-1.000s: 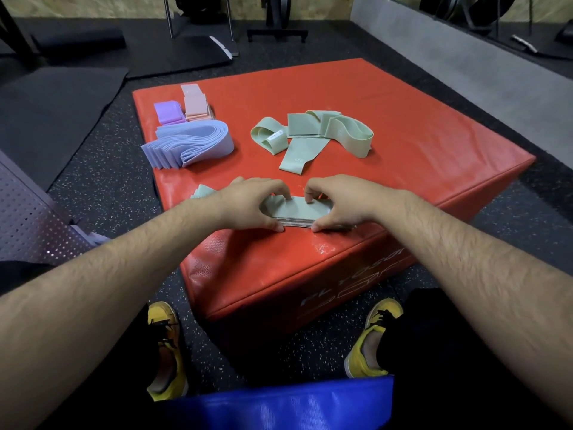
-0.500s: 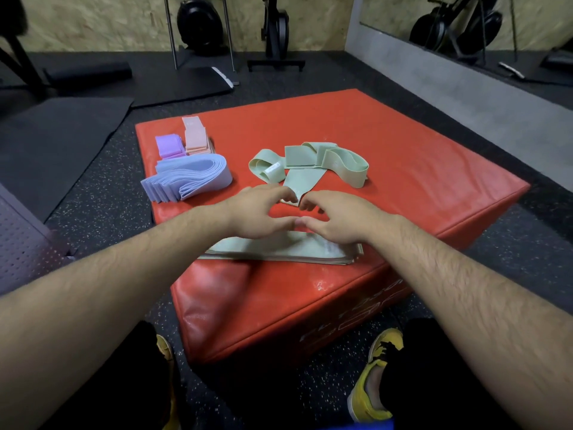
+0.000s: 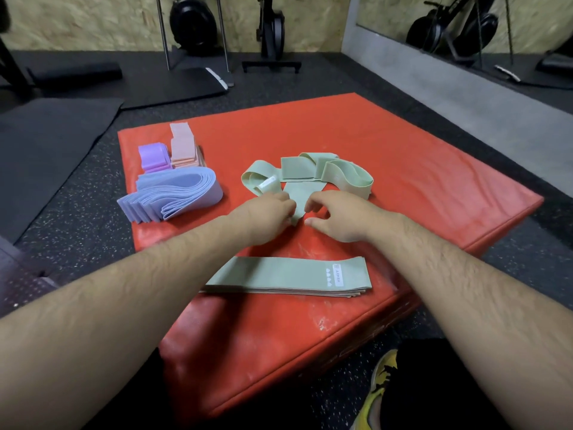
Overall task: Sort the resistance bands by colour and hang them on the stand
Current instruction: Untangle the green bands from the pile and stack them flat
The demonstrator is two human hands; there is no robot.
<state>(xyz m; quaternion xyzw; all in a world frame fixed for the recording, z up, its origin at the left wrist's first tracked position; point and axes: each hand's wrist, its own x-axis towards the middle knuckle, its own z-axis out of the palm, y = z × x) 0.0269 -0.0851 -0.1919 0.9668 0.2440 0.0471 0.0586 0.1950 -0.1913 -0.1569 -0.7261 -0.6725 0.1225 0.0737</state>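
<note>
A: Speckled black floor (image 3: 86, 231) nearest, with a yellow shoe (image 3: 376, 389) on it at the lower right. Next up?

B: Red padded box (image 3: 434, 187) standing on that floor. Along its near edge, a flat green stack (image 3: 285, 276) of bands, lying level, white "HEAVY" label at the right end.

A: Beyond the stack?

B: Both bare forearms stretched over it. Left hand (image 3: 266, 218) and right hand (image 3: 338, 217) close together, near the middle of the box top.

A: Fingers?

B: Left fingers (image 3: 286, 209) curled together on the near tip of a green strip (image 3: 297, 198), pinching it. Right fingers (image 3: 313, 203) loosely curled, thumb held apart, just beside the strip's right edge. Touching it or not, cannot tell.

A: And the strip's far end?

B: Lost in a tangle of green bands (image 3: 341, 175), looped and overlapping, lying on the red top just behind the hands.

A: Over to the left?

B: Lilac-blue bands (image 3: 186, 190), folded into a fanned pile near the box's left edge. Just behind them, a small purple band (image 3: 153, 156) and a pink stack (image 3: 183, 147) side by side.

A: Farthest back?

B: Black mats (image 3: 46, 144) on the floor, dark exercise machines (image 3: 271, 26) against a chipboard wall (image 3: 77, 23), a mirror (image 3: 527, 32) at the right.
</note>
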